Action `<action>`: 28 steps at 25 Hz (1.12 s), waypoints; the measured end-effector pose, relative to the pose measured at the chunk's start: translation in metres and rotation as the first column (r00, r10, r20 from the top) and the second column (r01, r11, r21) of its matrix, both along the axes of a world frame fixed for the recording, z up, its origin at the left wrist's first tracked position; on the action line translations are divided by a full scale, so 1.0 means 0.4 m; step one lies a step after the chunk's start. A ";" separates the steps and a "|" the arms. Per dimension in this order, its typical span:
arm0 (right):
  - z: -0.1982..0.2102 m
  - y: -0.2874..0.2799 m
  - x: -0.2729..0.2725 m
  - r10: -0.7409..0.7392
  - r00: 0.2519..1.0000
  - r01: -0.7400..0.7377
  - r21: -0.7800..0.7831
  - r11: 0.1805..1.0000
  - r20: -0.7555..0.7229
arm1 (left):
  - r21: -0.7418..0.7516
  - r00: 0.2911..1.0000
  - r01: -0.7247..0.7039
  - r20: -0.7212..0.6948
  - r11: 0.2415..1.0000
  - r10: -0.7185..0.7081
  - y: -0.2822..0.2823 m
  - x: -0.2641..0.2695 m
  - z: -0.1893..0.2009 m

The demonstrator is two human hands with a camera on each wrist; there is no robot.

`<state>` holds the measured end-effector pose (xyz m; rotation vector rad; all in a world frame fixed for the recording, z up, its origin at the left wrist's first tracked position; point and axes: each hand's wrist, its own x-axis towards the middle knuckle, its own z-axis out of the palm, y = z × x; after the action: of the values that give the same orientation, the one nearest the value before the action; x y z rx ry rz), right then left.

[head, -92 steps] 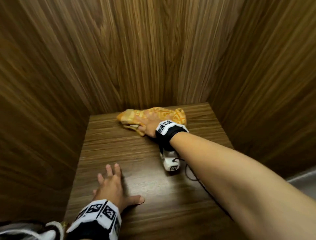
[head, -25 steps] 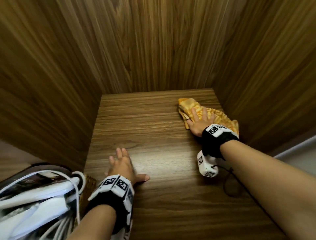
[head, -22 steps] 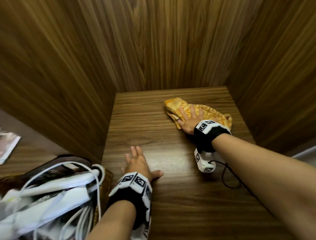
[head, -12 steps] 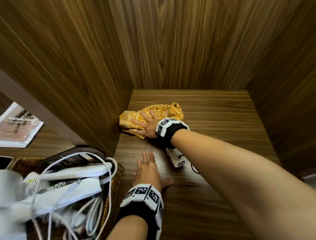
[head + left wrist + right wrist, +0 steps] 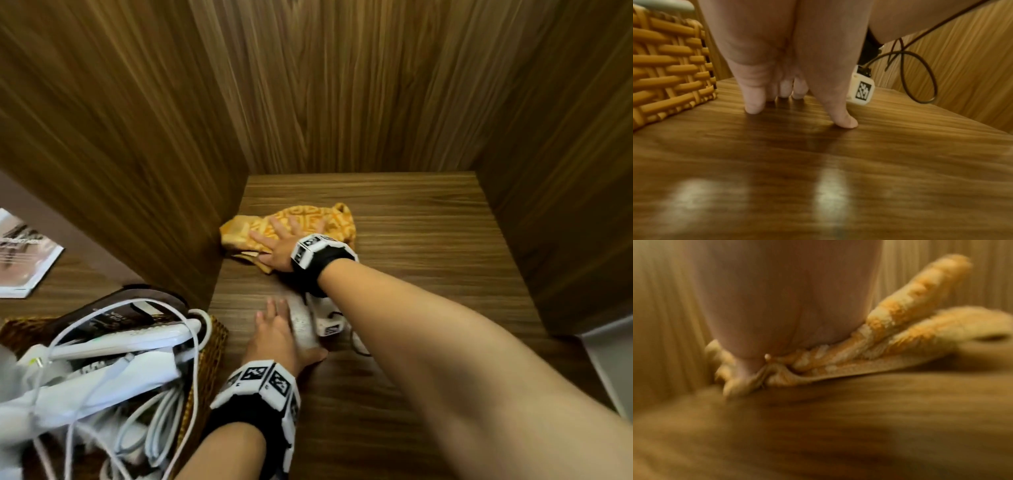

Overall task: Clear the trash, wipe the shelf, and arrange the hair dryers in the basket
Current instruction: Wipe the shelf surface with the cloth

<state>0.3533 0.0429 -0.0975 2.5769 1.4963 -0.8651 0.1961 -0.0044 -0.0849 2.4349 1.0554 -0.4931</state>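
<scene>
An orange patterned cloth [image 5: 308, 222] lies on the wooden shelf [image 5: 428, 260], pushed against the left wall. My right hand [image 5: 281, 240] presses flat on the cloth [image 5: 910, 324] with fingers spread; the right wrist view is blurred. Nearer the front edge, my left hand [image 5: 277, 329] rests palm down on the bare shelf [image 5: 818, 162], fingers [image 5: 754, 104] straight. Left of the shelf stands a woven basket [image 5: 209, 353], its wall [image 5: 663, 65] close to my left hand. It holds white hair dryers [image 5: 113, 363] with tangled white cords.
Wooden walls close the shelf at the back, left and right. A booklet [image 5: 24, 253] lies on the lower surface at far left. A thin dark cable [image 5: 920, 73] loops from my right wrist device [image 5: 329, 325] above the shelf.
My right hand has swept the cloth from the right side of the shelf to the left wall. The left hand stays flat near the front; the view has shifted, showing more of the basket.
</scene>
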 end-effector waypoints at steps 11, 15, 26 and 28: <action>0.003 -0.562 0.235 -0.582 0.810 0.585 -0.038 0.810 0.072 | 0.004 0.999 0.018 -0.037 1.000 -0.018 0.009 0.006 0.006; -0.029 -0.511 0.135 -0.653 0.758 0.652 -0.063 0.756 0.006 | 0.009 0.998 0.041 -0.041 0.999 -0.041 -0.005 -0.011 0.005; 0.003 -0.063 -0.134 0.031 0.999 -0.030 -0.015 0.999 0.041 | -0.032 0.998 -0.046 0.038 0.998 0.047 -0.065 -0.115 -0.018; 0.011 -0.090 -0.123 0.149 0.988 -0.148 -0.040 0.988 0.025 | -0.022 0.999 -0.045 0.028 0.999 0.045 -0.064 -0.110 -0.018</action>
<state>0.3040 0.0068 -0.0933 2.4035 1.6225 -0.8282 0.1519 -0.0302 -0.0920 2.3871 1.0849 -0.4514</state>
